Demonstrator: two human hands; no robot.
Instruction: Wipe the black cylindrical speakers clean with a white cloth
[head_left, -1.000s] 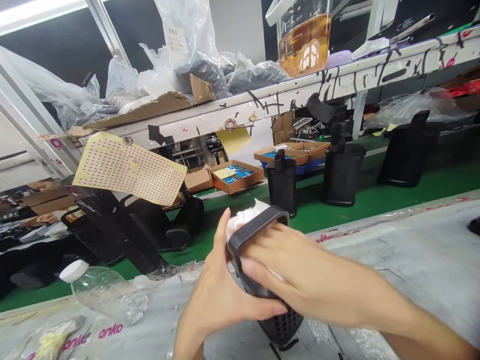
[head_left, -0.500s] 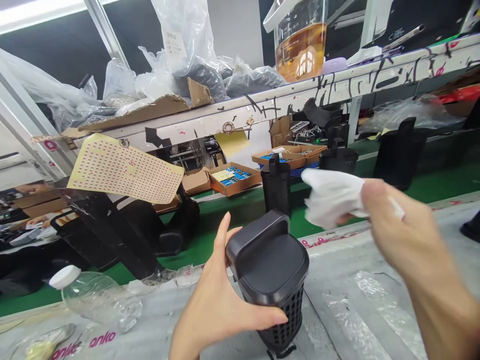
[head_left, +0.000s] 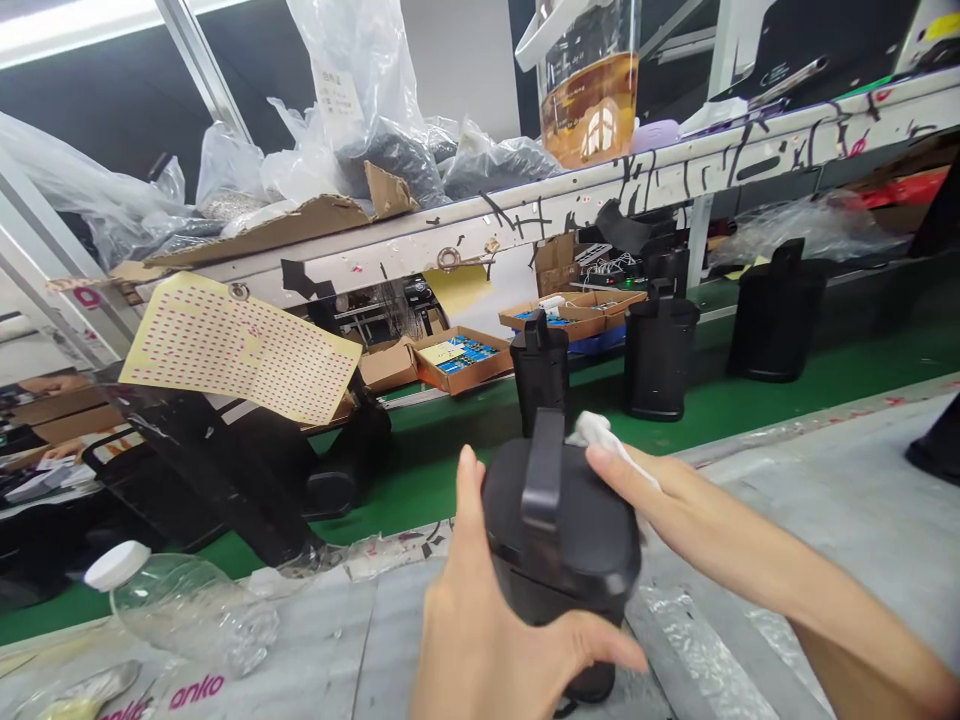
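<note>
A black device (head_left: 577,520) with an arched handle on its top stands upright on the grey work surface in front of me. My left hand (head_left: 510,610) is wrapped round its near left side, thumb across the front. At the device's far right edge, my right hand (head_left: 645,490) pinches a crumpled white cloth (head_left: 596,430) against the top. The fingertips of my right hand are partly hidden behind the device.
A clear bottle (head_left: 195,610) with a white cap lies at the left. Several black units, one of them here (head_left: 660,355), stand on the green belt (head_left: 420,460) beyond. A dotted sticker sheet (head_left: 240,345) hangs from the shelf, near open cardboard boxes (head_left: 461,360).
My right hand has come left and down, bringing the white cloth to the device. The device has turned, so its handle points differently, and my left hand has shifted right with it.
</note>
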